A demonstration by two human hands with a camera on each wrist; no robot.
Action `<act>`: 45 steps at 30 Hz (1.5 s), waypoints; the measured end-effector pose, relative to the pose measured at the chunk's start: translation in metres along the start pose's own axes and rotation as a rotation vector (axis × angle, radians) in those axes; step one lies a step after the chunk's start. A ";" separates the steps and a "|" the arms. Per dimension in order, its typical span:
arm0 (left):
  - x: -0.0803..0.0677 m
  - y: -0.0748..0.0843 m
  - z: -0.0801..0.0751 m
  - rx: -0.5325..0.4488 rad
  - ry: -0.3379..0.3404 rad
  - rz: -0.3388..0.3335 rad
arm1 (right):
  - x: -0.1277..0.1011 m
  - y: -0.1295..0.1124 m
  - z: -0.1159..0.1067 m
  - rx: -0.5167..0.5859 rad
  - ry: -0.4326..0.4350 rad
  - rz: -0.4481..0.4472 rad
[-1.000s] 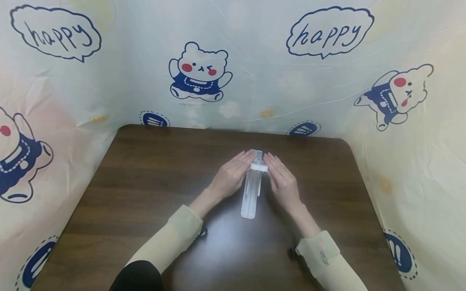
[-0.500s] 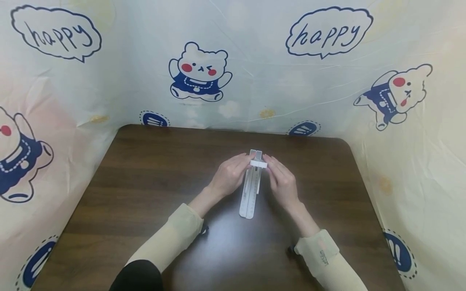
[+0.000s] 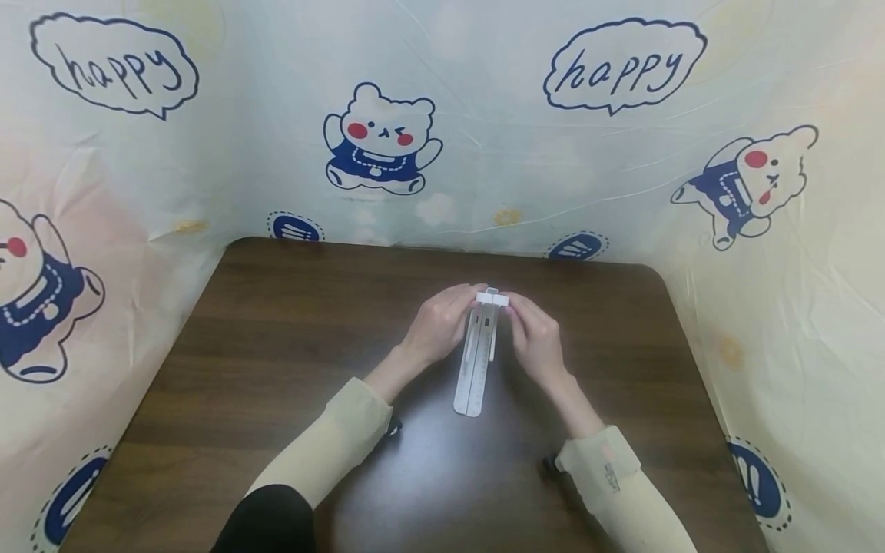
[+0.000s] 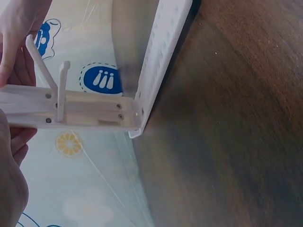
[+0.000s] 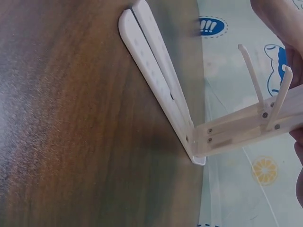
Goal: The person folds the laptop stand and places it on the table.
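Note:
A white folding stand (image 3: 472,376) stands on the table, its long base of two flat bars pointing towards me. In the left wrist view its upright (image 4: 94,109) rises from the base's far end, with two thin prongs (image 4: 62,90) sticking out. My left hand (image 3: 437,326) holds the upright near its top from the left. From the right, my right hand (image 3: 541,346) holds the same part, fingers bent at its edge. Between the hands lies the white top piece (image 3: 492,299). Some fingertips are hidden behind the stand.
The dark brown wooden table (image 3: 276,369) extends around the stand. A printed cloth (image 3: 498,153) with bears and "happy" bubbles hangs behind it and at both sides.
The stand's top piece has moved away from me, along with the fingers of both hands. Both thin prongs now show beside the upright. The base has barely moved.

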State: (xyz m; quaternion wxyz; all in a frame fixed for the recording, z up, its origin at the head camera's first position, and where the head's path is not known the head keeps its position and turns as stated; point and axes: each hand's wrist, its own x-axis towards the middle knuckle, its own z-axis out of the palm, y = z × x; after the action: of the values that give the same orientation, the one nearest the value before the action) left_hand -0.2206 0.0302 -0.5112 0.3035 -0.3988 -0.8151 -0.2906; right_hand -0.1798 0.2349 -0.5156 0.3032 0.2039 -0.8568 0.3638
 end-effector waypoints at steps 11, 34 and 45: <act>-0.001 -0.003 0.005 -0.110 -0.029 -0.120 | -0.003 0.004 0.002 0.043 -0.036 0.075; -0.026 -0.033 0.010 -0.283 -0.540 -0.458 | -0.015 0.020 0.007 0.170 -0.287 0.438; -0.026 -0.035 0.021 -0.231 -0.520 -0.391 | -0.015 0.024 0.015 0.156 -0.311 0.445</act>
State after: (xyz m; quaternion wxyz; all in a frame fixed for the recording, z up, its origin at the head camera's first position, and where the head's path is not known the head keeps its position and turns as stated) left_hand -0.2424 0.0150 -0.5521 -0.0230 -0.3273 -0.8879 -0.3224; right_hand -0.1881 0.2414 -0.5461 0.0642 0.0869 -0.8862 0.4505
